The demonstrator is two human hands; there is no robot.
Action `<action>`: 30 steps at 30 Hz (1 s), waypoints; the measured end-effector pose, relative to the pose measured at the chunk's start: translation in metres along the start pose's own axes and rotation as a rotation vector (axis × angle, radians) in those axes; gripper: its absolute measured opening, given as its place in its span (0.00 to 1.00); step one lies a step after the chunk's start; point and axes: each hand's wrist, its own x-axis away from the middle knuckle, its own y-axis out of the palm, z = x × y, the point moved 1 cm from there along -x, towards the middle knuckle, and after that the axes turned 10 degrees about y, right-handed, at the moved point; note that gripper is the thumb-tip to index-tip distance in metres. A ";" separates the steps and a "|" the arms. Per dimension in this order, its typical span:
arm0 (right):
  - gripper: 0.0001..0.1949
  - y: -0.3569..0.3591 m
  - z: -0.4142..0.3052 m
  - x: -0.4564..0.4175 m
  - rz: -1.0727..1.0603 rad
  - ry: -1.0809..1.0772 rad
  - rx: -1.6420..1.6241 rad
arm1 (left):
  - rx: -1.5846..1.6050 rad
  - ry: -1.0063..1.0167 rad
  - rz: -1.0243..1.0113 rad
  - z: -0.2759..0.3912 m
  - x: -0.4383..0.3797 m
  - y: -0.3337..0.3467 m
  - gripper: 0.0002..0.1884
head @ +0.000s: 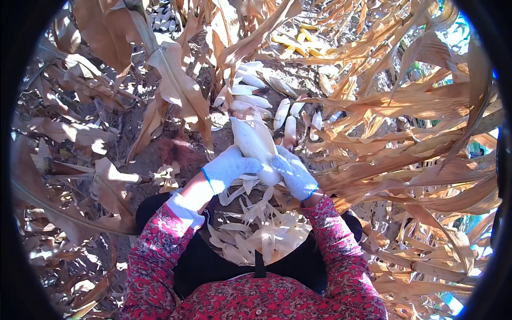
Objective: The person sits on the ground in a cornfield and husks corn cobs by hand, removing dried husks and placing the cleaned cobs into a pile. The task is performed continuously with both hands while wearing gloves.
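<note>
Between my hands is an ear of corn [254, 140] in its pale husk, its tip pointing away from me. My left hand [230, 168], in a white knit glove with a blue cuff edge, grips it from the left side. From the right, my right hand [294, 172] in a matching glove clasps its lower part. Just beyond the ear lie several unhusked ears [252, 100] in a pile on the soil. Stripped husks [268, 234] are heaped between my legs, below the hands.
Husked yellow cobs [302, 42] lie farther off, and a heap of pale ears [163, 20] shows at the top left. Dry corn stalks and leaves [400, 172] crowd the right side. A broad dry leaf [178, 72] hangs at the left. Reddish corn silk [180, 151] lies on the ground.
</note>
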 end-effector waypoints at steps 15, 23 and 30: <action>0.16 -0.001 0.036 -0.012 0.205 0.160 -0.642 | 0.061 -0.003 0.180 -0.029 -0.029 0.012 0.31; 0.11 -0.003 0.032 -0.010 0.451 0.094 -0.914 | 0.401 -0.037 0.446 -0.030 -0.025 0.015 0.25; 0.12 0.006 0.021 -0.012 0.407 -0.073 -0.909 | 0.664 -0.057 0.658 -0.047 -0.031 0.019 0.24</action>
